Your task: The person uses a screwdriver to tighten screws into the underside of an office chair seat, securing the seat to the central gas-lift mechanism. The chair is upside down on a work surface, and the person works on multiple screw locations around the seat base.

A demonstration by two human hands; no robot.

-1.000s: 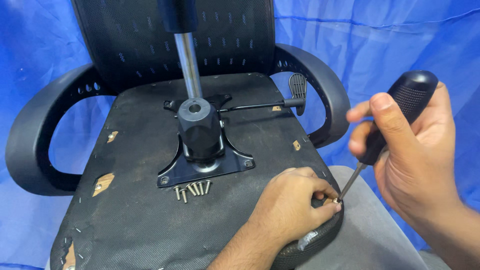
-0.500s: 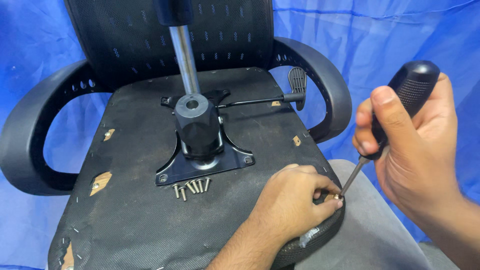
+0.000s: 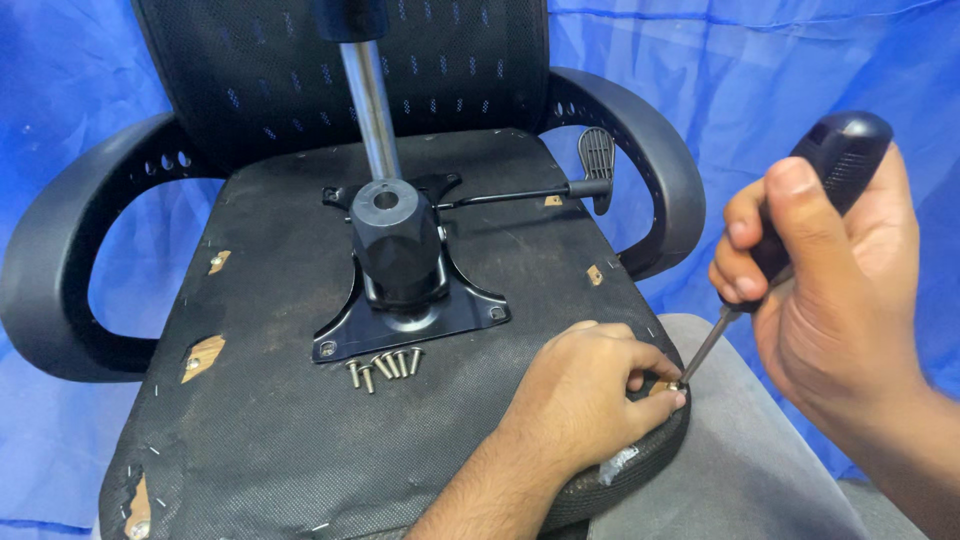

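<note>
Here the left hand point(image 3: 585, 395) pinches a screw point(image 3: 676, 385) at the upturned chair seat's point(image 3: 270, 420) right edge, steadying it for the screwdriver point(image 3: 775, 250); right hand point(image 3: 830, 290) fingers wrap the handle, loose screws point(image 3: 383, 366) parked beside the base plate point(image 3: 420, 315).

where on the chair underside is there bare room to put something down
Free: the seat underside left of and below the loose screws, out to the left armrest. Crowded: the mounting plate, and the right edge where the left hand and screwdriver work.
</note>
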